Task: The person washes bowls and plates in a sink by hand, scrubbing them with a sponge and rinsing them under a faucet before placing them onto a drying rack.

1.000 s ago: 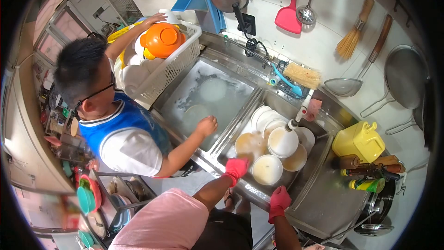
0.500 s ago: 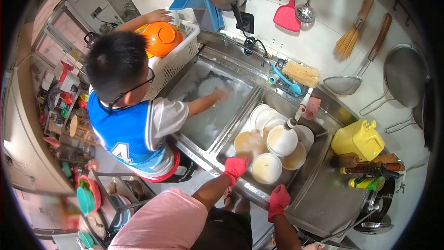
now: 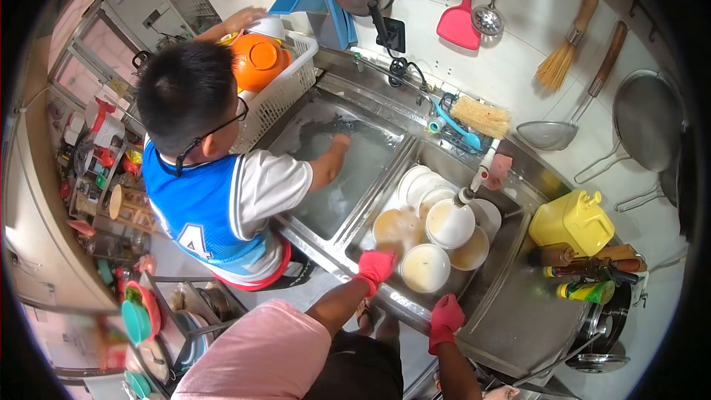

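Observation:
My left hand (image 3: 376, 267), in a pink rubber glove, is curled over the front rim of the right sink basin (image 3: 405, 304), close to the stacked bowls. Farther right on that rim, my right hand (image 3: 446, 315), also gloved in pink, rests with its fingers curled. Neither hand holds a bowl. Several white bowls fill the basin. One bowl (image 3: 425, 268) holds cloudy liquid and lies nearest my hands. Under the faucet (image 3: 465, 196) another bowl (image 3: 449, 225) sits full of cloudy liquid, and brownish water shows in others.
On my left, a person in a blue vest (image 3: 194, 196) holds one hand over the water-filled left basin (image 3: 304, 150) and the other by a white basket (image 3: 300, 67) with an orange bowl (image 3: 259, 63). A yellow jug (image 3: 570, 222) stands right. Strainers and utensils hang on the wall.
The other person's hand in the left basin has drawn back; the pale round shape beneath it no longer shows. A white bowl by their other hand is more visible. My hands stay put.

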A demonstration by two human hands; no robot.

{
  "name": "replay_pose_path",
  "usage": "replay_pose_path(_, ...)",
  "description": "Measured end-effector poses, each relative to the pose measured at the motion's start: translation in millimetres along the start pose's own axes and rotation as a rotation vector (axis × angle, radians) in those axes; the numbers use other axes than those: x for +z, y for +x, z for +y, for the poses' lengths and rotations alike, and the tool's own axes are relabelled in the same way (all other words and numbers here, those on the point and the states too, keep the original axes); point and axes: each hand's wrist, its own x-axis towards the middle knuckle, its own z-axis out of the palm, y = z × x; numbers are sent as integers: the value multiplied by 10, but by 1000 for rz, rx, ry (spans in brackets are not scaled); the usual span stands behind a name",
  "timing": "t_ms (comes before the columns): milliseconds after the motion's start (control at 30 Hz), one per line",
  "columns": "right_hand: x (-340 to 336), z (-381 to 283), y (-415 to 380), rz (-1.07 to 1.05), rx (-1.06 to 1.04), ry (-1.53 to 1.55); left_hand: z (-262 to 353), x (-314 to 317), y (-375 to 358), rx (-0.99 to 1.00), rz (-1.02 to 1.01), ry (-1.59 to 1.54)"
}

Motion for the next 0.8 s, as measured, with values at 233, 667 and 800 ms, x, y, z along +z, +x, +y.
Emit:
replay_pose_path(233,-27,-28,-19,10,10,-3,-8,27,-20,52,109,21)
replay_pose_path(667,-39,-26,-11,1,18,19,-25,53,-2,50,106,7)
replay_pose_path(800,15,1,-2,19,5,11,-40,85,2,50,121,10)
